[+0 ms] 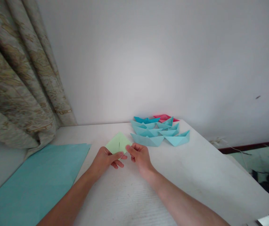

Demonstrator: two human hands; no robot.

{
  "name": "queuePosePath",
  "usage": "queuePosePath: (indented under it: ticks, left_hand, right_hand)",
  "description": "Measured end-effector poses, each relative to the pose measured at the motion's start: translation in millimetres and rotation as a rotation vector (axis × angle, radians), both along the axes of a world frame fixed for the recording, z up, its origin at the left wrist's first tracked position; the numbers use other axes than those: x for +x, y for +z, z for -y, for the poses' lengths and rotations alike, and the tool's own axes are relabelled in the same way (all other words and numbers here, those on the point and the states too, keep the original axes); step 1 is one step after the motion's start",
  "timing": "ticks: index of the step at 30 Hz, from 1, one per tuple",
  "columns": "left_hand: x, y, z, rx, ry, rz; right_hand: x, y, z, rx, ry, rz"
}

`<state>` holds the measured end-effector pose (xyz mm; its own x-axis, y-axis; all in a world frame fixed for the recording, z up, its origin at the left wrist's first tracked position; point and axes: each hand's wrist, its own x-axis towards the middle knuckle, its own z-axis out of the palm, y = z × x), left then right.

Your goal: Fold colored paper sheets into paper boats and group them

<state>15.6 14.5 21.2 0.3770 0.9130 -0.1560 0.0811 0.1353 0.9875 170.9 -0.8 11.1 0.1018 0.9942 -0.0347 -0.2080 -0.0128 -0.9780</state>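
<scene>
A light green folded paper (118,141), diamond-shaped with a short dark slit down its middle, is held up above the white table. My left hand (108,159) grips its lower left side, the thumb lying across the front near the bottom corner and the other fingers behind. At its right corner, my right hand (139,154) pinches the edge between thumb and fingers. The paper's back and part of its lower edge are hidden by my hands.
Several light blue paper boats (148,140) stand beyond my right hand, with a darker blue boat (146,120) and a pink boat (164,117) behind them. Blue paper sheets (51,169) lie at the left below a patterned curtain (21,72). The white table (195,179) meets a wall at the back.
</scene>
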Motion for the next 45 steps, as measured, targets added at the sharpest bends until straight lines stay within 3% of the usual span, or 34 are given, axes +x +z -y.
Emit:
queuePosePath:
  ticks: [3, 6, 10, 13, 17, 26, 35, 41, 45]
  left_hand:
    - [-1, -0.3, 0, 0.013, -0.007, 0.018]
    - [0, -0.7, -1, -0.001, -0.005, 0.003]
    - [-3, -0.4, -5, -0.024, 0.128, 0.059]
    - [-7, -0.9, -8, -0.032, 0.18, 0.148]
    - [-9, -3.2, -9, -0.034, 0.166, 0.143]
    - [-5, -3.9, -6, -0.113, 0.083, 0.173]
    - [-6, -3.1, -9, -0.058, 0.348, 0.348]
    - [-4, -3.3, -10, -0.177, 0.317, 0.36]
    - [-4, -5.5, -13, -0.074, 0.362, 0.267]
  right_hand:
    - [-2, -0.2, 2, -0.012, 0.079, 0.029]
    - [-2, -1.5, 1, -0.006, 0.061, 0.056]
    - [0, -3.2, -2, -0.008, -0.004, 0.066]
    - [0, -3.0, -2, -0.017, 0.068, 0.086]
    - [-3, -2.7, 0, 0.005, 0.126, 0.157]
    - [1, -4.8, -4, 0.007, -0.029, 0.112]
    - [-3, -7.1, -2, -0.023, 0.072, 0.133]
    - [1, -8.8, -5, 0.081, -0.059, 0.182]
    - [4, -7.3, -6, 0.13, -0.165, 0.179]
